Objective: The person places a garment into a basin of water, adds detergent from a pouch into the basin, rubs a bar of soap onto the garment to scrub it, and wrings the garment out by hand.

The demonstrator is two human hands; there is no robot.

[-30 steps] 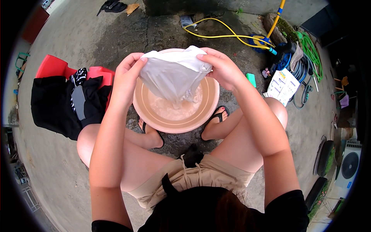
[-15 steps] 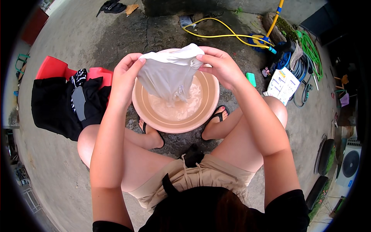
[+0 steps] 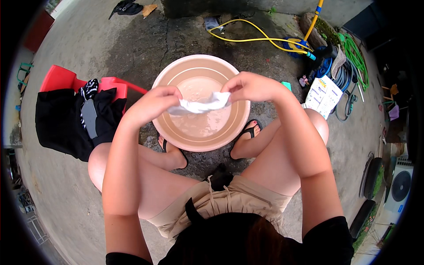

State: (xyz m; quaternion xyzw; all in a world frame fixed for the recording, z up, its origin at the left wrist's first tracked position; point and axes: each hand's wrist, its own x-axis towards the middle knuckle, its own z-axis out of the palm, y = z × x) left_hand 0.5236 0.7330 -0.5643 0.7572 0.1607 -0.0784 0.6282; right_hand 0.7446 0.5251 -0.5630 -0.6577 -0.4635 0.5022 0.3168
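A white piece of cloth (image 3: 201, 106) is stretched between my two hands over a round beige basin (image 3: 161, 126). My left hand (image 3: 154, 104) pinches its left end, and my right hand (image 3: 251, 88) grips the right end with the fingertips. From above, only a narrow bunched strip of the cloth shows; its lower part cannot be made out. Pale, slightly cloudy water (image 3: 203, 128) lies in the basin, which stands on the ground between my feet.
To the left, a red plastic chair (image 3: 57, 78) carries black clothing (image 3: 57, 119) and a phone (image 3: 89, 117). A yellow hose (image 3: 247, 40) runs beyond the basin. At right are a printed white bag (image 3: 323, 97), green hose (image 3: 357, 62) and a small green object (image 3: 287, 85).
Both hands have come down and nearer to me with the cloth. Its hanging face, spread out before, now shows as a thin strip, and more of the basin is visible.
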